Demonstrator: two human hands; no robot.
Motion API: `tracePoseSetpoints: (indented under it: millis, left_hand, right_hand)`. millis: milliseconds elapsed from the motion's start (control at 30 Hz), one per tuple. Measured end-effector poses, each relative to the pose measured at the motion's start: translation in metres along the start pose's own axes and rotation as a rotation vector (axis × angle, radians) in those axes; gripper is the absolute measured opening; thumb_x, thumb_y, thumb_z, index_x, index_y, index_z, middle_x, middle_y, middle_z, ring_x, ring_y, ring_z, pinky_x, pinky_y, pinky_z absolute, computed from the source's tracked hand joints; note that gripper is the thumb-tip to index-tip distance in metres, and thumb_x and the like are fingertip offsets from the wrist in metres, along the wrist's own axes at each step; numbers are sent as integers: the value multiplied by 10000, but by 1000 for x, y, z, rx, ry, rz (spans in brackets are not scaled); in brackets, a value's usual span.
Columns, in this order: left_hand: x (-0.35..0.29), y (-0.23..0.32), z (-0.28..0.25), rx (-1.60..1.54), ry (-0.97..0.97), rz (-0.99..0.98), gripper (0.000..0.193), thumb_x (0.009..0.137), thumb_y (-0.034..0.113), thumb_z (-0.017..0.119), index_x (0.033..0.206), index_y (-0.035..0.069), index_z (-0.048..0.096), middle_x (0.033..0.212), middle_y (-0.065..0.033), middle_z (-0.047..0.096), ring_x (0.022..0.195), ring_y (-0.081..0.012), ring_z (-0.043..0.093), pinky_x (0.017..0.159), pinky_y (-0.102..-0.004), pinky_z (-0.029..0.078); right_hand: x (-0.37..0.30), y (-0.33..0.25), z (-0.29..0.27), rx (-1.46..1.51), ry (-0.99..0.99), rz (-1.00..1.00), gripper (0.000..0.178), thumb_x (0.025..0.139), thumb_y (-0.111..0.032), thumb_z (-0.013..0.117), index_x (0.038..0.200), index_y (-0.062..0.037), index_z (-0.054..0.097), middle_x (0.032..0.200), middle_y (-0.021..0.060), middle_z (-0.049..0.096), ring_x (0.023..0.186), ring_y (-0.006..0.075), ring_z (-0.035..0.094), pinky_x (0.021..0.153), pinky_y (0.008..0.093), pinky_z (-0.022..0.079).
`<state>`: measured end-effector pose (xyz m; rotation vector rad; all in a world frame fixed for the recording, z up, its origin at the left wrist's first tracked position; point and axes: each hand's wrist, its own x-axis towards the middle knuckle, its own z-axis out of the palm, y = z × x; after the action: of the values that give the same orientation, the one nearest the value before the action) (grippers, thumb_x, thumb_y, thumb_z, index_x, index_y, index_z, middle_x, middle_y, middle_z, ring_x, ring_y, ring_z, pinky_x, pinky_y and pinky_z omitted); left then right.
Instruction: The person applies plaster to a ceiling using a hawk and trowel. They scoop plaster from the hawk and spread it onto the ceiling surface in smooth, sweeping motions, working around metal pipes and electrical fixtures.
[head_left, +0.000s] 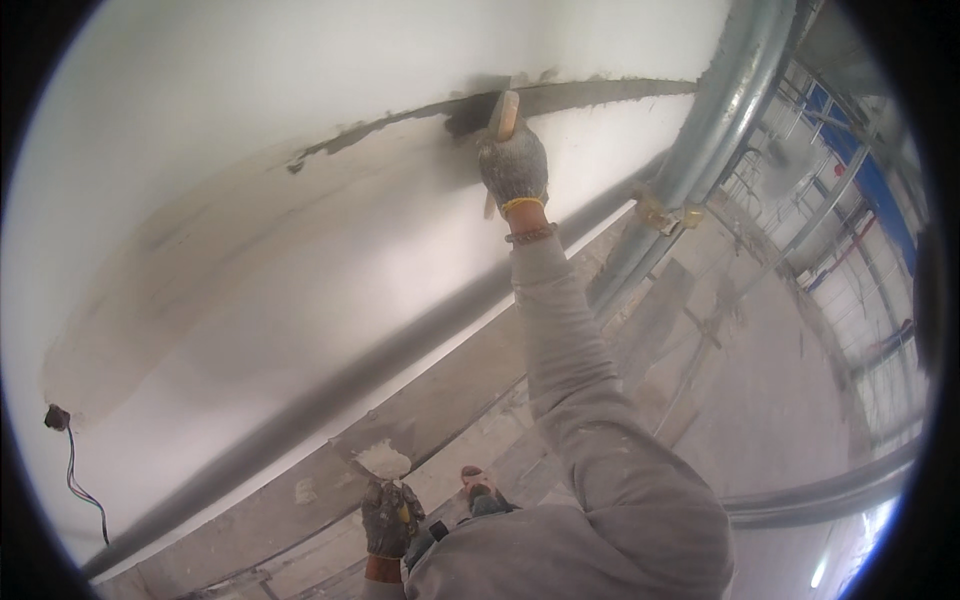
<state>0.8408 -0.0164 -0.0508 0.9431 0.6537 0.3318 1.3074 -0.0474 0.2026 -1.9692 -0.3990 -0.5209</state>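
White wall (330,230), ragged grey strip (600,95)
Right grip (514,165) clamps pale wooden handle (509,113); left grip (387,520) clasps yellow handle (404,513)

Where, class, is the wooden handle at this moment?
In the head view, the wooden handle is near the top, just right of centre, in the right hand, in front of the grey strip on the wall.

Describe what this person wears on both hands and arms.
The right hand wears a grey knitted glove with a yellow cuff edge. A bracelet, apparently beaded, circles the wrist, and a wrinkled grey sleeve with small pale marks covers the arm. The left hand wears a darker-looking, blotchy glove; little of that arm's grey sleeve shows.
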Motion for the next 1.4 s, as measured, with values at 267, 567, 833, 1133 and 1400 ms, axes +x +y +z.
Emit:
tracePoseSetpoints:
  millis: [267,567,833,1133,1400]
  left_hand:
    - [11,-28,-42,-29,29,-14,142,1048,200,542,1097,67,545,766,-60,632,556,-170,620,427,-297,488]
    - [25,-36,-57,-18,-53,34,251,1043,270,568,1181,60,571,846,-69,657,644,-172,650,537,-297,544]
    - [6,30,-64,-85,-218,-106,345,966,371,664,1031,38,600,778,-103,643,544,-212,631,426,-314,513]
    - [9,76,-10,-161,-562,-139,386,997,339,625,1198,10,596,884,-156,666,603,-227,646,432,-309,505]
    - [50,105,90,369,-332,233,225,1043,205,573,1191,36,564,881,-79,637,640,-104,612,490,-213,479]
  right_hand:
    - [-65,-42,58,-3,81,-99,699,816,-182,626,1474,-26,446,833,220,711,804,416,697,748,471,558]
    - [-179,-89,120,76,2,-315,508,866,-113,652,1321,44,488,1082,245,670,917,409,692,774,480,567]
    - [-229,-21,1,955,-994,-80,282,1021,-239,576,1187,-31,669,1051,103,737,956,174,721,805,358,579]
    - [-249,112,-38,705,-1139,-927,413,953,-287,676,1330,-121,645,1376,97,624,1341,325,531,1164,473,381]
    - [-224,252,-69,1010,-898,234,324,947,-117,672,1255,-25,628,1168,103,671,1075,235,636,955,356,532]
